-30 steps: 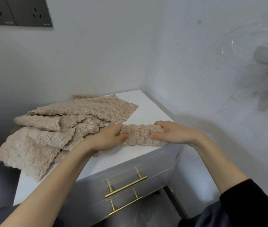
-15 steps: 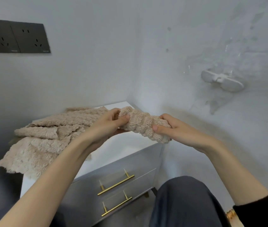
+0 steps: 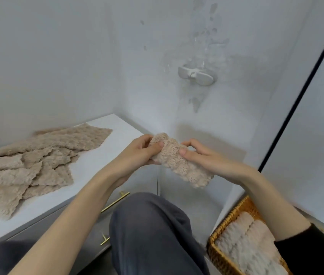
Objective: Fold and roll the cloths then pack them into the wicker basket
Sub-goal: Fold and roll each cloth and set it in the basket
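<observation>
Rolled cloth [image 3: 179, 165] was held mid-air, clear of the desk [image 3: 101, 167]. Left hand [image 3: 137, 153] grip was clamped on its upper end and right hand [image 3: 202, 157] grip pinched approx. its middle, w/ the lower end hanging unsupported. Wicker basket [image 3: 230, 215] sat low at right w/ packed rolls [image 3: 246, 241] inside, and loose cloths [image 3: 28, 165] lay piled on the desk. Risk, as judged: the free lower end could unwind or sag during transfer if either grip slackened, and the roll could spring open in the basket unless wedged vs. adjacent rolls.
</observation>
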The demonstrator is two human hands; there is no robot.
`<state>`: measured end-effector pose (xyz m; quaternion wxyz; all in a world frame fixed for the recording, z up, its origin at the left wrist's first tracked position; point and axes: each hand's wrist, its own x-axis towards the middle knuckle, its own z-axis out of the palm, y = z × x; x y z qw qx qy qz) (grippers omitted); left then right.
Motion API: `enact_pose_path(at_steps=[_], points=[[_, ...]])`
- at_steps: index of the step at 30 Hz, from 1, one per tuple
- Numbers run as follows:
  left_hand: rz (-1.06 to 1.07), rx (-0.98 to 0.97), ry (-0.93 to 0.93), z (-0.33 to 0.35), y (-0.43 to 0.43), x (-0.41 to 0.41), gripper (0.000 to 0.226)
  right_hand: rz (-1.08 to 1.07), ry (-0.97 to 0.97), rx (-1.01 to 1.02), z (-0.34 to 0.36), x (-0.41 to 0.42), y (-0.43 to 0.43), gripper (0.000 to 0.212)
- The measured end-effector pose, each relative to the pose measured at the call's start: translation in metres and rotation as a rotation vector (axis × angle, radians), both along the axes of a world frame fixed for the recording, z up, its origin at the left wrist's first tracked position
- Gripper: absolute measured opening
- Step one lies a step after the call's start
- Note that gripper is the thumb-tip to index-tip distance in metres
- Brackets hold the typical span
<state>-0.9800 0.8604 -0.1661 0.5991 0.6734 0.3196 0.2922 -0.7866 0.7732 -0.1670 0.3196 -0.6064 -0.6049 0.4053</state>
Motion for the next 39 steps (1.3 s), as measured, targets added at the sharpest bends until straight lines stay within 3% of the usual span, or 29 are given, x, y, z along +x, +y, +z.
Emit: enact_pose_path(at_steps=[12, 17, 23, 26, 29, 31, 35, 39], points=[[-0.229, 0.156, 0.246, -0.061, -0.067, 0.098, 0.033, -0.255, 0.216, -0.085, -0.095, 0.072, -0.119, 0.035], [-0.344, 0.206, 0.355, -0.084, -0.084, 0.135, 0.032, -0.647, 0.446, -0.117, -0.162, 0.125, -0.160, 0.049], [-0.448, 0.222, 0.420, -0.109, -0.091, 0.175, 0.024, -1.099, 0.633, -0.076, -0.241, 0.187, -0.178, 0.031], [-0.502, 0.211, 0.460, -0.125, -0.095, 0.198, 0.022, -1.312, 0.609, -0.123, -0.278, 0.217, -0.185, 0.035], [-0.531, 0.204, 0.500, -0.138, -0.097, 0.213, 0.024, -1.413, 0.580, -0.201, -0.303, 0.238, -0.187, 0.017], [-0.538, 0.193, 0.524, -0.147, -0.098, 0.220, 0.023, -1.493, 0.572, -0.234, -0.321, 0.252, -0.185, 0.024], [-0.541, 0.164, 0.532, -0.166, -0.099, 0.235, 0.022, -1.544, 0.473, -0.323, -0.359, 0.272, -0.181, 0.036], [-0.551, 0.151, 0.537, -0.185, -0.098, 0.242, 0.020, -1.559, 0.327, -0.382, -0.393, 0.278, -0.176, 0.033]])
